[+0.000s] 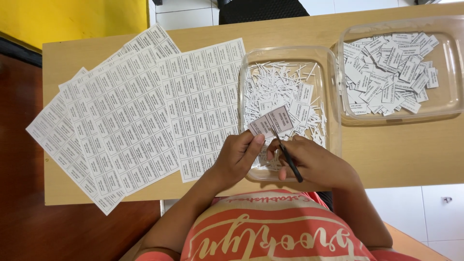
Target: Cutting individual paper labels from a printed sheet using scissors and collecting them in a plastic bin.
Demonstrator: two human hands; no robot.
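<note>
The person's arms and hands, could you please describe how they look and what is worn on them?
Both forearms are bare down to the left hand and the right hand: no gloves, watch, bracelets or rings show. Short coral-red sleeves only just show at the bottom edge, part of a T-shirt with cream cursive lettering.

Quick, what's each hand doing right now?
Left hand: closed, pinching a small strip of printed labels above the clear tray of paper trimmings.
Right hand: closed around black-handled scissors, blades at the strip.
</note>
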